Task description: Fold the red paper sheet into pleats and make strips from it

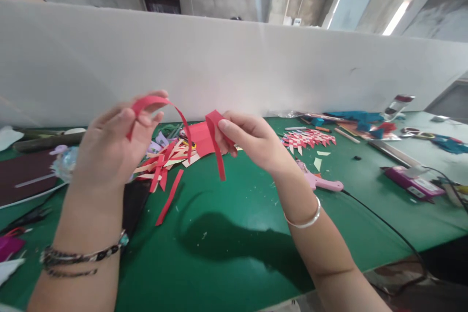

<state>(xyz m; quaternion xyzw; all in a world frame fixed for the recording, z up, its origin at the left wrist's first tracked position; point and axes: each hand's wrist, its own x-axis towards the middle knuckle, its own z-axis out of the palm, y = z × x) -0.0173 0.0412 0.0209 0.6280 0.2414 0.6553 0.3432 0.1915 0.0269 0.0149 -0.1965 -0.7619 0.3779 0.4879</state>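
My left hand [111, 144] is raised above the green table [234, 234], its fingers pinched on a red paper strip [171, 107] that arches over to the right and hangs down. My right hand [250, 139] is closed on a second, folded red paper strip [215, 129] whose end dangles toward the table. Both hands hover over a pile of red and cream paper strips [163, 163]. A loose red strip [169, 197] lies on the table below my left hand.
A woven red-and-white paper piece [309, 139] and a pink glue gun [321, 183] with a black cord [383, 219] lie to the right. Blue scraps [354, 118] and a purple box [411, 180] sit farther right. A white partition [234, 68] backs the table.
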